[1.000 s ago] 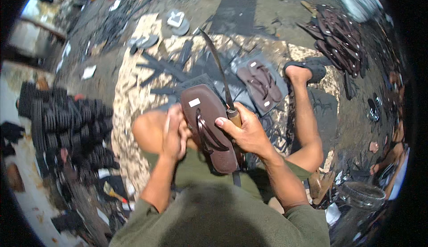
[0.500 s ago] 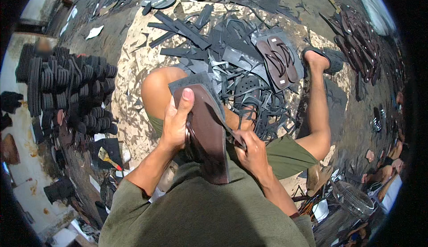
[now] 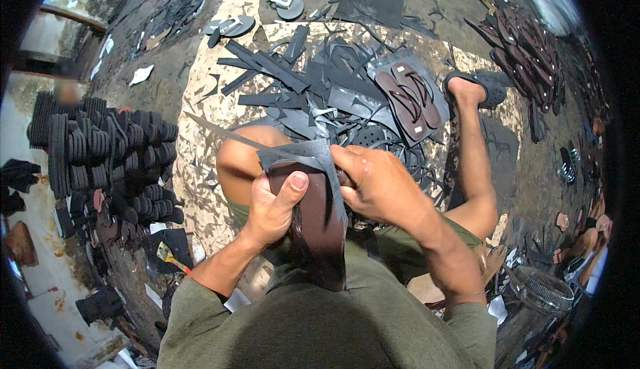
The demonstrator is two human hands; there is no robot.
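My left hand (image 3: 275, 210) grips a brown sandal (image 3: 317, 226) by its left edge, thumb pressed on top near the far end. Beneath the sandal lies a dark grey rubber sole sheet (image 3: 313, 150), its uncut corners jutting past the sandal's far end. Closed around a knife handle, my right hand (image 3: 377, 181) is at the sandal's far right side. The long thin knife blade (image 3: 230, 132) points left across the sheet's far edge. The handle is mostly hidden in my fingers. The sandal's near end rests against my shirt.
Rubber offcuts (image 3: 273, 69) cover the patterned mat (image 3: 200, 102) ahead. A pair of brown flip-flops (image 3: 408, 99) sits among them. Stacked black soles (image 3: 110, 149) stand at left beside a brush (image 3: 172, 256). More brown sandals (image 3: 527, 56) are piled far right, with a fan (image 3: 543, 289) at near right.
My right hand has moved away from me along the sandal's right edge to its far end. The knife blade now stretches out leftward. The sandal has shifted slightly right and toward me.
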